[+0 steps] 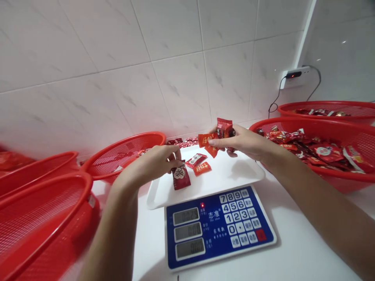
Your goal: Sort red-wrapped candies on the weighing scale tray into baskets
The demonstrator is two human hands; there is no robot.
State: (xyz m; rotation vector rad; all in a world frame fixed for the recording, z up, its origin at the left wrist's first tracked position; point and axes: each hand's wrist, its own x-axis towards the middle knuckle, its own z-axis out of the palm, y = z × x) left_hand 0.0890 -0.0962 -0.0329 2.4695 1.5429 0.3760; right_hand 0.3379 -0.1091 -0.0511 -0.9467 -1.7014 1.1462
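Note:
My left hand [159, 162] pinches the top edge of a dark red snack packet [181, 177] over the left part of a white scale tray [234, 175]. Above the tray's right side, my right hand [237, 138] is closed around several small packets, among them a dark red packet [224, 128] and an orange packet [207, 139]. Between my hands, a red-and-white packet [196, 160] and a small orange packet [202, 168] lie on the tray. The scale's blue panel [216, 230] has number keys and lit displays; the top one seems to read 0.029.
Red plastic baskets stand on both sides. The right basket [322, 171] is full of wrapped packets, with another basket [328, 105] behind it. Left are a basket [125, 144] by the tray and a nearer basket [84, 187]. A plugged-in adapter [293, 74] hangs a cord down the tiled wall.

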